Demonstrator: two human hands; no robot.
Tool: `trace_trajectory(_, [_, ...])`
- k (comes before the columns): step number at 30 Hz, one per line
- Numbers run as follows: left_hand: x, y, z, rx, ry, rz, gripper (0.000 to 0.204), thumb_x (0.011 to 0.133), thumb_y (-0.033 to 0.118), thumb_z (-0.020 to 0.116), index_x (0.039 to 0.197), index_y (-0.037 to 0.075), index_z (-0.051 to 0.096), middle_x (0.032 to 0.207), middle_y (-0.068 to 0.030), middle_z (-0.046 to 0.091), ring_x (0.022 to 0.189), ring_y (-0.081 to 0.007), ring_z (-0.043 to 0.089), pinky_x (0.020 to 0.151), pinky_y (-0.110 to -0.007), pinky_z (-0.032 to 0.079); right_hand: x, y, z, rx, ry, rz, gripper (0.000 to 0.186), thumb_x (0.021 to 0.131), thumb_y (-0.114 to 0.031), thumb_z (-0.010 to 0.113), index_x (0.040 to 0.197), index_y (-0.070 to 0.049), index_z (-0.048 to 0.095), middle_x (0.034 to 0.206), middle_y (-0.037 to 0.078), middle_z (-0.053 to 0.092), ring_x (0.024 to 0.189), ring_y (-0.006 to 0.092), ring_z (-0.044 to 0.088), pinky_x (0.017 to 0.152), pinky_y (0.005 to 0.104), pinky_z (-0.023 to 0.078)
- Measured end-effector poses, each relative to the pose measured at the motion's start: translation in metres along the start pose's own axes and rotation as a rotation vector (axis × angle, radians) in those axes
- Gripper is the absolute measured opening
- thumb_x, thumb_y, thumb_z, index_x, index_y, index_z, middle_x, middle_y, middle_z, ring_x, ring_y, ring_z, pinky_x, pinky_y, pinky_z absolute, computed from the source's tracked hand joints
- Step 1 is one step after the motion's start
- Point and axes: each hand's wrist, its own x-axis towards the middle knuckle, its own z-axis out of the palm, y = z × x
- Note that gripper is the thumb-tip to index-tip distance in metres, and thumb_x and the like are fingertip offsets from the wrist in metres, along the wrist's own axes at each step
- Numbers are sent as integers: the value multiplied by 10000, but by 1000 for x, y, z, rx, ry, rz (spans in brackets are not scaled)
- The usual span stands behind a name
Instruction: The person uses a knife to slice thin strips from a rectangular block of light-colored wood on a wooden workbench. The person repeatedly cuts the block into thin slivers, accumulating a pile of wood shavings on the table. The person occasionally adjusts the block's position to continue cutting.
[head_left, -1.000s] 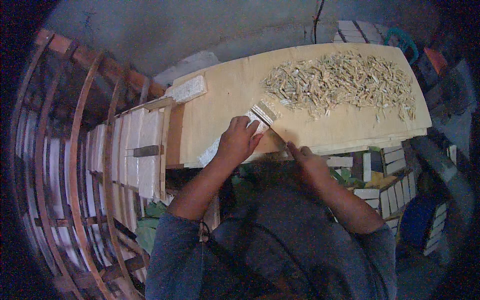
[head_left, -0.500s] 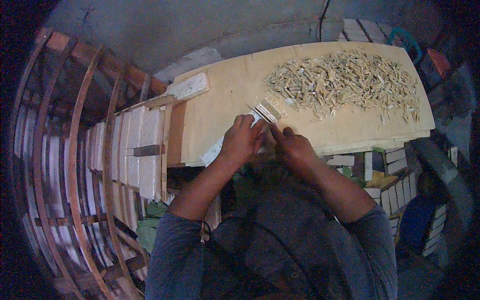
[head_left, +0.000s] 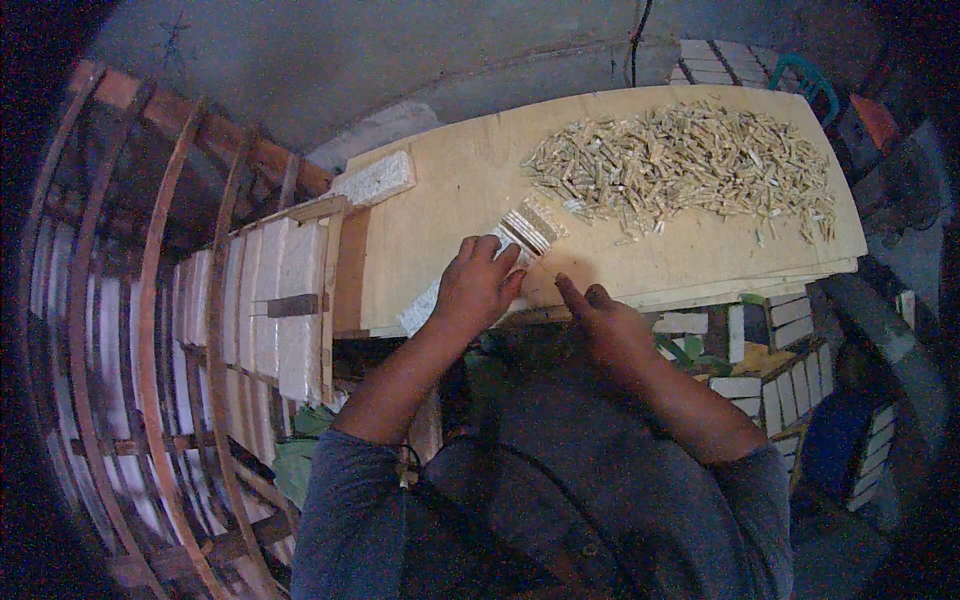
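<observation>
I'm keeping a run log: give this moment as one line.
left hand: holds speckled block; right hand: near block, grip unclear; small pieces: heaped on board

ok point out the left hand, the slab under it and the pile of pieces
left hand [head_left: 478,282]: head view, back of the hand
slab [head_left: 420,305]: head view, its near left end
pile of pieces [head_left: 690,172]: head view, its middle
</observation>
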Motion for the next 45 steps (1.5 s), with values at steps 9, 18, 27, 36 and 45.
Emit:
trace_trajectory(9, [-1,1,2,16,-24,0,447,923,285,736,1315,89,649,1280,-199,616,1222,-406,564,956,-501,567,38,-5,14,2,74,-104,764,937,-104,618,1636,-94,312,1141,285,627,854,451,713,725,544,588])
trace_trajectory(18, [-5,0,-2,-55,39,-1,405,944,281,720,1290,83,649,1275,-204,620,1238,-412,566,977,-510,554,2,11,13,-24,-95,48,782,925,-123,633,1642,-169,324,1123,277,629,834,466,714,686,578,580])
trace_trajectory(27, [-6,-2,1,-44,-8,-5,376,935,279,729,1248,83,659,1232,-192,623,1201,-415,570,952,-508,563,1,-6,8,11,54,-53,789,916,-153,667,1636,-162,343,1092,262,619,792,462,696,656,556,572])
trace_trajectory(36, [-5,-4,5,14,89,60,314,919,242,735,1187,89,681,1173,-146,607,1173,-367,580,867,-475,593,62,-6,25,12,-32,-24,777,919,-103,629,1636,-124,331,1131,287,625,842,475,704,729,558,582])
trace_trajectory(45, [-11,-4,-1,-14,42,27,370,948,260,707,1261,71,652,1250,-192,622,1227,-401,566,972,-494,556,-19,17,23,-9,-6,34,858,908,-143,666,1666,-228,273,1175,278,614,816,466,704,671,576,578])
